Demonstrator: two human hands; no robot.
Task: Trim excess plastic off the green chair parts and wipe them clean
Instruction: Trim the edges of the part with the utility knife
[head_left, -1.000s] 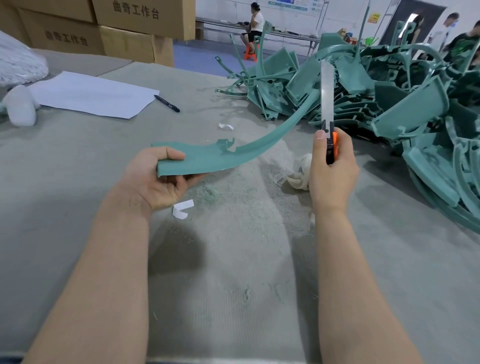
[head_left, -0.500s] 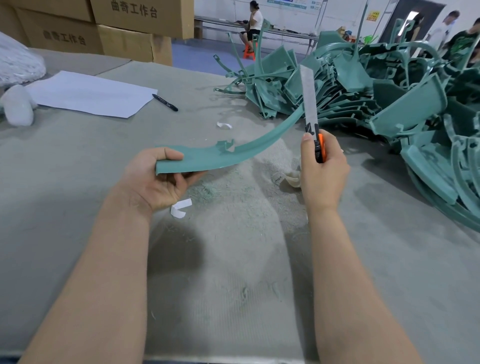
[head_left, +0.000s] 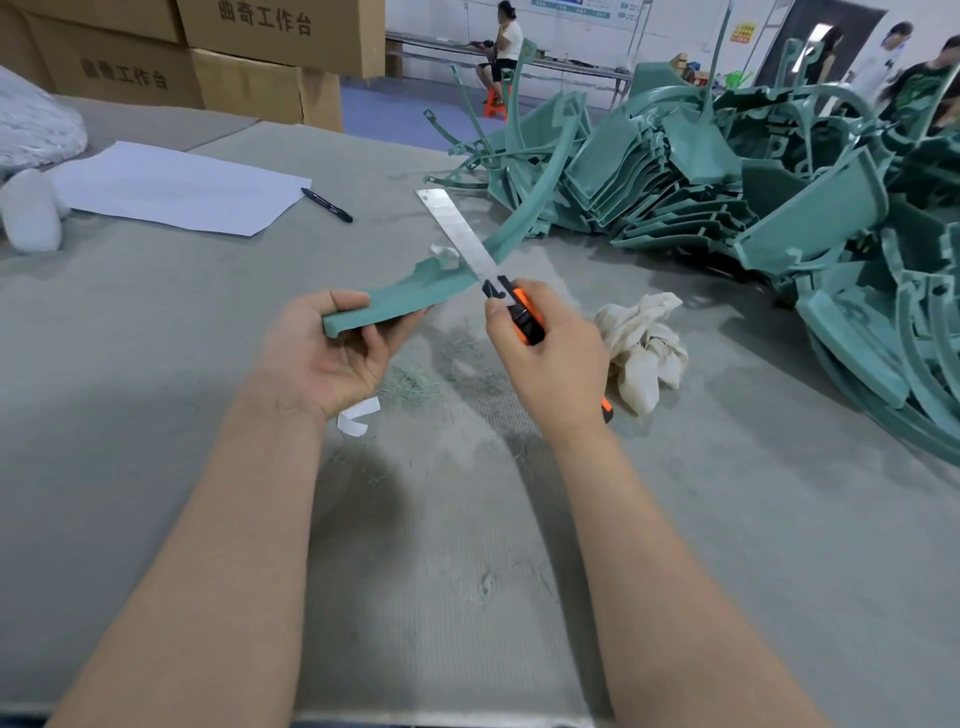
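Two bare forearms enter from the bottom edge, which cuts them off below the elbow. They reach over a grey bench (head_left: 441, 545) covered in a felt-like fabric that is rough and scuffed.

The left hand (head_left: 322, 358) is palm up and holds the near end of a green chair part (head_left: 400, 301) just above the bench. The thumb presses on top and the fingers curl beneath it, mostly hidden. The part is a long, flat strip of matte plastic with a notched tab along its far edge. Its long axis runs away from the viewer and to the right, curving upward. Its far end blends into the heap behind, so where it stops is hard to make out.

The right hand (head_left: 550, 364) wraps its fingers round the orange and black handle of a utility knife (head_left: 470, 244), hiding most of the handle. The long segmented steel blade points away and left and crosses the part at mid-length.

Fine green shavings (head_left: 415, 384) and a white scrap (head_left: 358, 415) lie below the hands. A crumpled cream cloth (head_left: 641, 348) sits just right of the right hand.

Further back on the left are a white paper sheet (head_left: 176, 187) and a black pen (head_left: 326, 204). On the right is a tangled pile of green chair parts (head_left: 727, 171), cut off by the right edge. Cardboard boxes (head_left: 260, 62) stand behind, and people are in the background.
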